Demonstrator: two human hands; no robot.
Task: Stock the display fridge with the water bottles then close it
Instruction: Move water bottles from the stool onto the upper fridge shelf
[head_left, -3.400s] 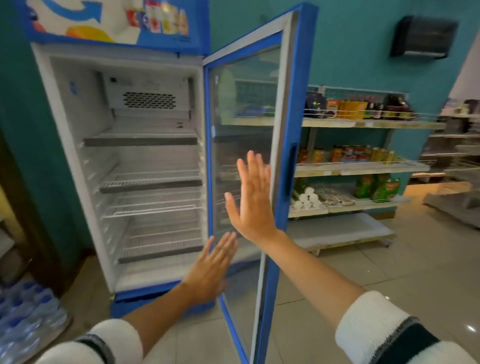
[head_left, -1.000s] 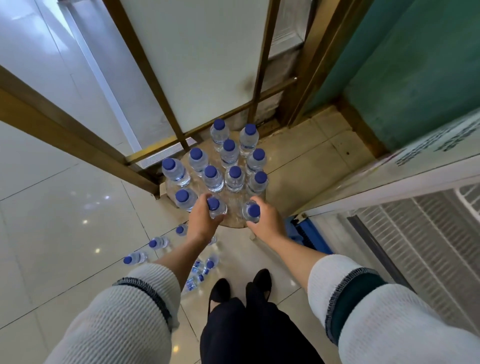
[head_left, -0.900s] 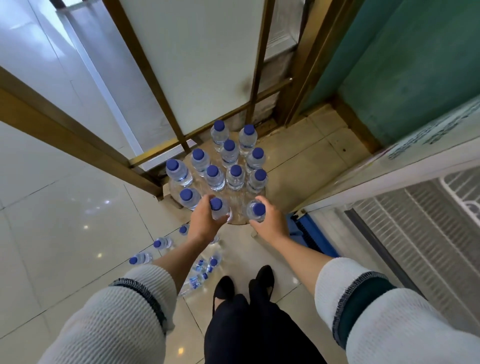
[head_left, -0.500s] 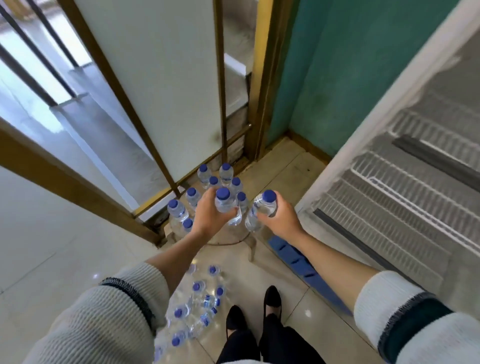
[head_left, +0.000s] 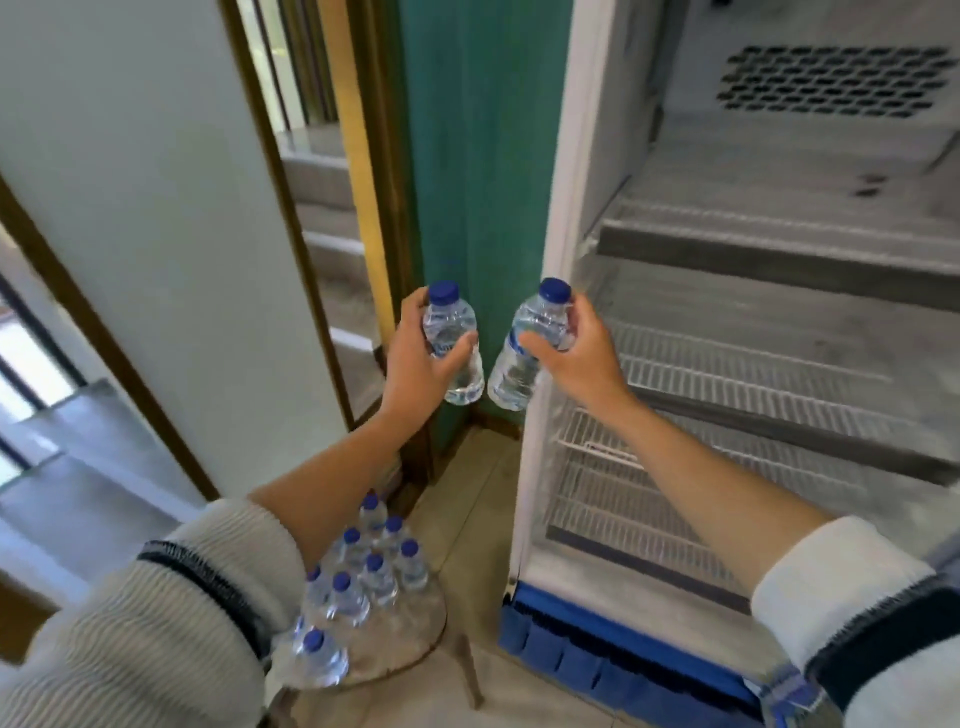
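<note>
From the head camera, the left hand (head_left: 421, 358) grips one water bottle (head_left: 453, 345) around its middle, thumb across the label, and the right hand (head_left: 576, 348) holds a second bottle (head_left: 524, 353) just below the shoulder, tilted with its cap leaning toward the fridge (head_left: 582, 156). Both bottles hang in the air just outside the fridge's left edge, near each other but not touching. The wire shelves (head_left: 727, 374) inside look bare, and the rest of the bottles (head_left: 363, 577) stand on a small stool (head_left: 415, 639) below the left forearm. To do this step well, I would straighten the tilted bottle, set each one base-first at the back of a shelf, and seat it flat across the wires so it cannot tip, leaving the front row free for later bottles.
</note>
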